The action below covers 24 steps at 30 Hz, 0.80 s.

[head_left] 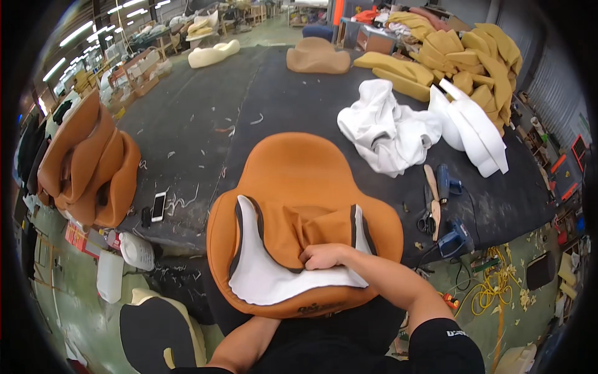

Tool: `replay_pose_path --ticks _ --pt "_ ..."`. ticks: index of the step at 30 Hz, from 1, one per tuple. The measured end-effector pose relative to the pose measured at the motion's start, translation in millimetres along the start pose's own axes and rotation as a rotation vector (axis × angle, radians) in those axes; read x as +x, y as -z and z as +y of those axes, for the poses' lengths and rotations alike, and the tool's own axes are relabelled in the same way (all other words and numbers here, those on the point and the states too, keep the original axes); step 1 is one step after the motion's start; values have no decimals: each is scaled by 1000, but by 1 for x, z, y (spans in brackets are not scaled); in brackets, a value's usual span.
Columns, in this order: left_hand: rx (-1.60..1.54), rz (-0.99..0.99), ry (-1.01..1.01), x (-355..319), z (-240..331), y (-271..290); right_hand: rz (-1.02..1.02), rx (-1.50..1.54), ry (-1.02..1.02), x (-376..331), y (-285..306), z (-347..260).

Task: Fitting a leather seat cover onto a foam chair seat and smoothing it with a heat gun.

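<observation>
The top (324, 350) is black and short-sleeved; the right sleeve (443, 349) is loose, ends just above the elbow, and carries small white lettering (456, 333); only a sliver of the left sleeve (199, 370) shows — black as well; both forearms (386, 280) are bare — so is the right hand (327, 256); the left hand is hidden.

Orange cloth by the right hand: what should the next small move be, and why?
I'd probably smooth the orange cloth with the right hand: it is wrinkled in the middle, and the curled hand is already at its lower edge.
</observation>
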<state>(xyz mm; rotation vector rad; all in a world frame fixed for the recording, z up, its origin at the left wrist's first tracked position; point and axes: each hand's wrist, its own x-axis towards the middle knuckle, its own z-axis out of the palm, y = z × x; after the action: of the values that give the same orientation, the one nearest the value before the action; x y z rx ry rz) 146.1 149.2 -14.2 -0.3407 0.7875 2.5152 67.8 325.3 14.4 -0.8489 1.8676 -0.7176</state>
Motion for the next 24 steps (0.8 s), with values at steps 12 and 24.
replay_pose_path --ticks 12,24 --pt "338 -105 -309 1 56 -45 589 -383 61 -34 -35 -41" --pt "465 -53 -360 -13 1 -50 1200 -1076 332 -141 -38 -135"
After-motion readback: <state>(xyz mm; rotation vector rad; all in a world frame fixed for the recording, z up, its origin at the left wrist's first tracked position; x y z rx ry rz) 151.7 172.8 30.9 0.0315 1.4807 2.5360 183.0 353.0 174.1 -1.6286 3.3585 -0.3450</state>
